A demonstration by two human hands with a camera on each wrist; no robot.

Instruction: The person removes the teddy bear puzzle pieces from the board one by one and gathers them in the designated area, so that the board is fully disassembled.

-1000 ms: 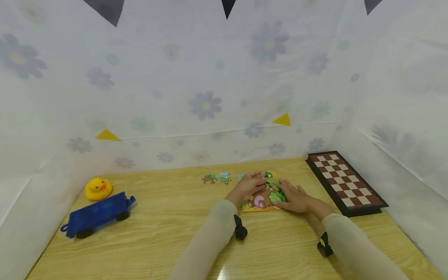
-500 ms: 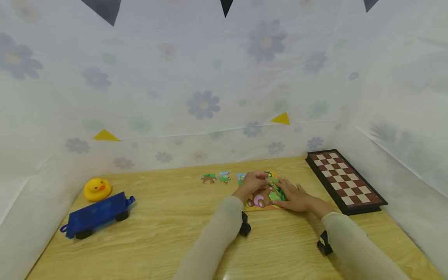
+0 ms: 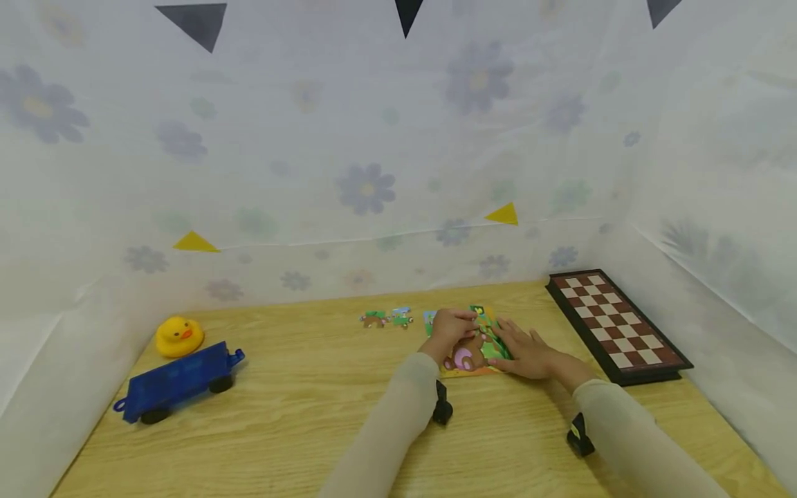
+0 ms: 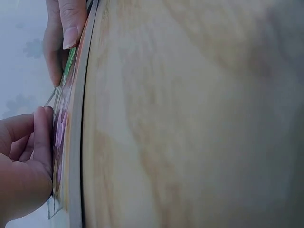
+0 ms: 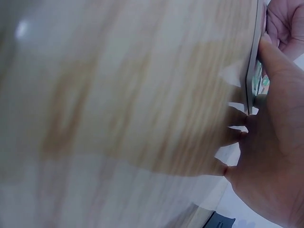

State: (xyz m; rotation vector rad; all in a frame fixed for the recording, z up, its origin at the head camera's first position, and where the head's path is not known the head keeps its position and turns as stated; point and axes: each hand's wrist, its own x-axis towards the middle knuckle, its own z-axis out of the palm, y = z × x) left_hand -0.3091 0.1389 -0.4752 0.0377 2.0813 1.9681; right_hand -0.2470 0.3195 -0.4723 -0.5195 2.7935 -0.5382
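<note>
A flat jigsaw puzzle with a brown bear picture lies on the table under both hands. My left hand reaches over its left part, fingers curled. Seen from the left wrist, the thumb and fingertips pinch a thin puzzle piece, its edge tilted up over the picture. My right hand rests along the puzzle's right side with fingers spread. Its thumb lies on the near edge in the right wrist view. The left hand hides the middle left of the picture.
Two loose puzzle pieces, one brown and green and one blue and green, lie left of the puzzle. A checkered board stands at the right. A blue toy wagon and a yellow rubber duck sit at far left.
My left hand has shifted right over the puzzle and its fingers have curled in more, baring the upper left corner. The right hand stays in place.
</note>
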